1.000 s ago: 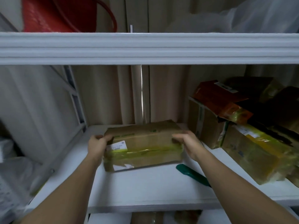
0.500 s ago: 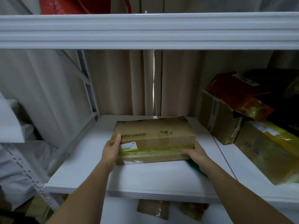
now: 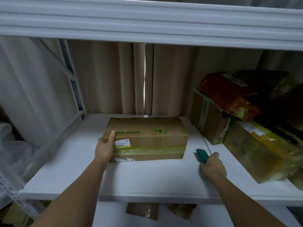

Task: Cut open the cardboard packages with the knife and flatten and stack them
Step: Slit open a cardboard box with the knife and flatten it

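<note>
A brown cardboard package (image 3: 147, 136) with green print, a white label and yellowish tape lies flat on the white shelf (image 3: 147, 181). My left hand (image 3: 105, 148) grips its front left corner, thumb on top. To the right of the package, my right hand (image 3: 213, 166) is closed around the green handle of the knife (image 3: 202, 155), which rests just above the shelf. The blade is not visible.
More taped cardboard packages (image 3: 255, 149) are piled at the right end of the shelf, one tilted box (image 3: 209, 120) near the knife. A thick upper shelf edge (image 3: 147, 18) hangs overhead. Cardboard pieces (image 3: 142, 210) lie on the level below. Curtains hang behind.
My right hand let go of the package's right end, moved right and closed on the green knife. The left hand stays on the package, which now lies flat.
</note>
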